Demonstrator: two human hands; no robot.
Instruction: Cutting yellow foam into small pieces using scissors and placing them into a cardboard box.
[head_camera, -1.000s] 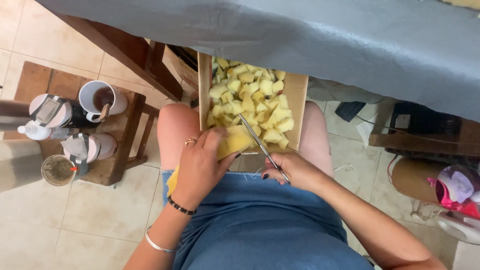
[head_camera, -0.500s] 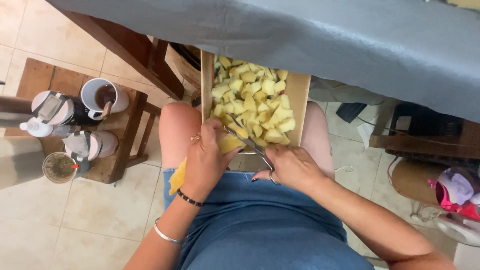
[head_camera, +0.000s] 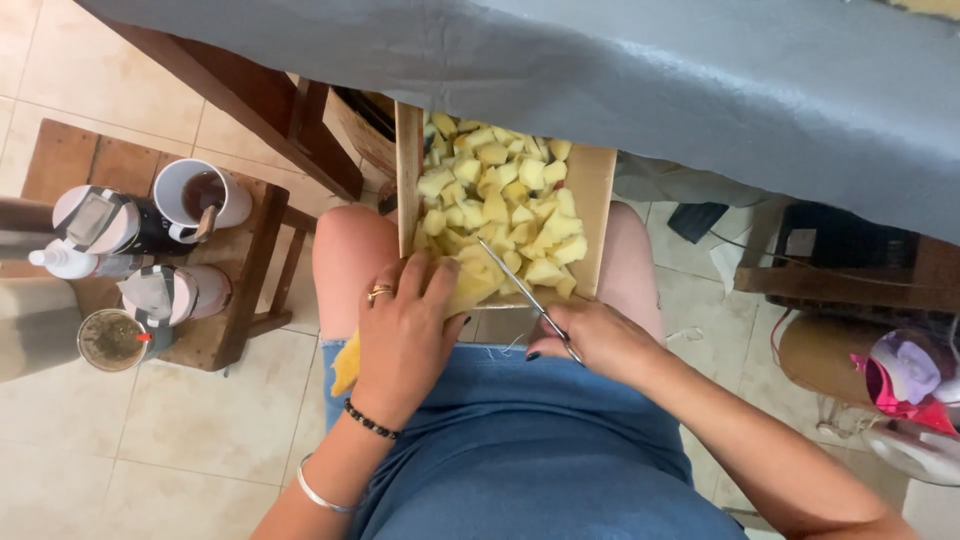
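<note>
From the head view, a yellow fruit piece (head_camera: 470, 290) is pressed by the closed left hand (head_camera: 405, 325) on the wooden board (head_camera: 590, 180). The knife (head_camera: 520, 285), gripped by the right hand (head_camera: 590, 340), has advanced toward eleven o'clock into the cut chunks (head_camera: 500, 210); slicing appears ongoing.

A home room, it seems: beige tiled floor (head_camera: 200, 450), a small wooden stool (head_camera: 235, 320) crowded with mugs (head_camera: 195, 195) left of a cloth-draped table (head_camera: 640, 80), household clutter opposite.
</note>
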